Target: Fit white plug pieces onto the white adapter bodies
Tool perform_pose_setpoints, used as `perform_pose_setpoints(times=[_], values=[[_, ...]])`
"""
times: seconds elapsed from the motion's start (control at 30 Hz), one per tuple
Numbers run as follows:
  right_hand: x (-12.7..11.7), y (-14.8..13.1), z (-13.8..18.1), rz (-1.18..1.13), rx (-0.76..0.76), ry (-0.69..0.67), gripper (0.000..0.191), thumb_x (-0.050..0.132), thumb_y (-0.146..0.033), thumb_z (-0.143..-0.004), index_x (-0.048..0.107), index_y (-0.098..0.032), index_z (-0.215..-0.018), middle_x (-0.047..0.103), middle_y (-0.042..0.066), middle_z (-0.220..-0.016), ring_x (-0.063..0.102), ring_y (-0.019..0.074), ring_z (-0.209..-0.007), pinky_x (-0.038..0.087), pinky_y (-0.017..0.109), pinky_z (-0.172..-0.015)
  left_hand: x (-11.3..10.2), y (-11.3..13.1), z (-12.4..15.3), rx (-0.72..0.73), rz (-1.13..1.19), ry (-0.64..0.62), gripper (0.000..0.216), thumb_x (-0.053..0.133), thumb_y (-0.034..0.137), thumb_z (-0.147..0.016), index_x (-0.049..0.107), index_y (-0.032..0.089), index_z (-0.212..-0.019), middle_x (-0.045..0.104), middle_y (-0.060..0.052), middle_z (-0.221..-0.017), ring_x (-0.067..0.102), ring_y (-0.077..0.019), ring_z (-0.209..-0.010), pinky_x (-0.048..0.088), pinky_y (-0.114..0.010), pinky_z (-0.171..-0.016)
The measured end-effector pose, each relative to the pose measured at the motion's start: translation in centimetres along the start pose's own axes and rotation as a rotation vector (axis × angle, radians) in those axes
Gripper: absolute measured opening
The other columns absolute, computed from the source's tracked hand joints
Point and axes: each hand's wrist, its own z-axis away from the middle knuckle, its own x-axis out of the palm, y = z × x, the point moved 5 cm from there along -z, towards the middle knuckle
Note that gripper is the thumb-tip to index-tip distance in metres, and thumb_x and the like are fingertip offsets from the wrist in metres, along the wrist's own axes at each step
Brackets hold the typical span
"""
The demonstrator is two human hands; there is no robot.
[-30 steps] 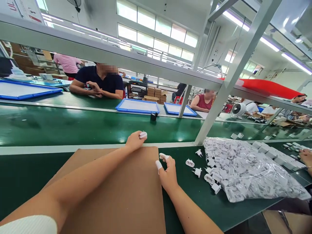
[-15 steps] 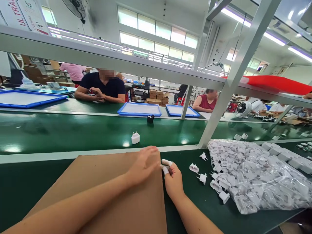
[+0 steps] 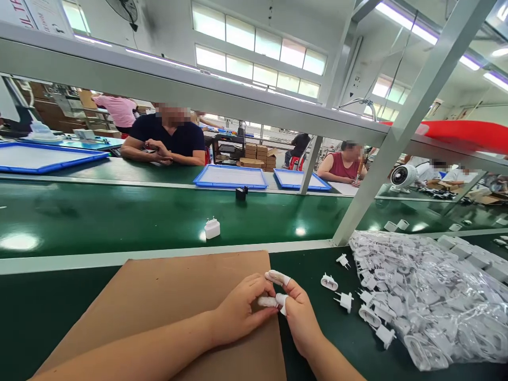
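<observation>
My left hand (image 3: pixel 240 307) is over a brown cardboard sheet (image 3: pixel 178 296), its fingers curled towards the thumb. White coverings wrap the thumb and forefinger of my right hand (image 3: pixel 301 317), which meets my left fingertips at the sheet's right edge. A small white piece (image 3: pixel 268 301) shows between the hands; whether it is a covered fingertip or a loose part, I cannot tell. Several loose white plug pieces with pins (image 3: pixel 345 301) lie on the green bench right of my right hand. Beside them is a clear plastic bag (image 3: pixel 428 296) full of similar white parts.
Beyond the bench runs a green conveyor belt (image 3: pixel 119 222) carrying a white charger (image 3: pixel 212 228) and a black one (image 3: pixel 241 193). A slanted metal post (image 3: pixel 377 174) rises at the right. Blue-rimmed trays (image 3: pixel 230 177) and seated co-workers (image 3: pixel 166 135) are across the belt.
My left hand has come down and towards me, its fingers curling to meet my right fingertips. The white and black chargers have shifted left along the belt. My view has shifted slightly.
</observation>
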Motion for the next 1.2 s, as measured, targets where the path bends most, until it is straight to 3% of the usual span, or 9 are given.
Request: perform_pose_setpoints(times=[0.2, 0.5, 0.77, 0.93, 1.07, 1.2], values=[[-0.2, 0.8, -0.2, 0.006, 0.032, 0.003, 0.049, 0.063, -0.020, -0.059, 0.077, -0.021, -0.106, 0.071, 0.008, -0.120, 0.061, 0.0301, -0.122, 0.047, 0.039, -0.101, 0.1, -0.4, -0.1, -0.018, -0.029, 0.034, 0.014, 0.073, 0.028, -0.083, 0.061, 0.021, -0.086, 0.066, -0.001, -0.086, 0.058, -0.0164, -0.080, 0.047, -0.030, -0.076], [-0.1, 0.8, -0.3, -0.021, 0.032, -0.005, 0.047, 0.061, -0.019, -0.057, 0.078, -0.019, -0.101, 0.074, 0.007, -0.109, 0.068, 0.0258, -0.104, 0.050, 0.037, -0.095, 0.4, 0.1, -0.3, 0.043, -0.076, 0.059, 0.005, 0.065, 0.018, -0.082, 0.067, 0.021, -0.086, 0.069, -0.003, -0.084, 0.060, -0.0175, -0.081, 0.050, -0.031, -0.076], [-0.2, 0.2, -0.2, 0.169, -0.055, -0.007, 0.042, 0.059, -0.020, -0.062, 0.077, -0.020, -0.100, 0.075, 0.006, -0.106, 0.068, 0.0228, -0.094, 0.052, 0.036, -0.090, 0.2, 0.4, -0.3, 0.057, -0.065, 0.061, 0.012, 0.062, 0.013, -0.077, 0.068, 0.019, -0.085, 0.068, -0.005, -0.081, 0.060, -0.0180, -0.078, 0.050, -0.030, -0.072], [-0.2, 0.2, -0.2, 0.243, -0.076, -0.034, 0.043, 0.060, -0.022, -0.066, 0.076, -0.020, -0.107, 0.076, 0.006, -0.100, 0.065, 0.0173, -0.075, 0.053, 0.033, -0.078, 0.2, 0.4, -0.4, 0.052, -0.063, 0.042, 0.012, 0.061, 0.015, -0.079, 0.070, 0.019, -0.087, 0.068, -0.006, -0.082, 0.059, -0.0180, -0.078, 0.049, -0.029, -0.070], [-0.2, 0.1, -0.1, 0.325, -0.079, -0.036, 0.045, 0.060, -0.024, -0.068, 0.074, -0.019, -0.111, 0.074, 0.004, -0.088, 0.053, 0.0110, -0.057, 0.049, 0.028, -0.063, 0.4, 0.0, -0.3, 0.032, -0.063, 0.017, 0.013, 0.062, 0.016, -0.080, 0.071, 0.019, -0.089, 0.069, -0.005, -0.084, 0.059, -0.0182, -0.080, 0.048, -0.029, -0.071], [-0.2, -0.1, 0.0, 0.371, -0.090, -0.034, 0.046, 0.059, -0.026, -0.069, 0.073, -0.018, -0.111, 0.072, 0.004, -0.083, 0.045, 0.0091, -0.053, 0.044, 0.025, -0.057, 0.5, -0.3, -0.3, 0.021, -0.072, 0.007, 0.009, 0.064, 0.018, -0.081, 0.070, 0.019, -0.087, 0.068, -0.004, -0.082, 0.058, -0.0174, -0.078, 0.048, -0.029, -0.070]])
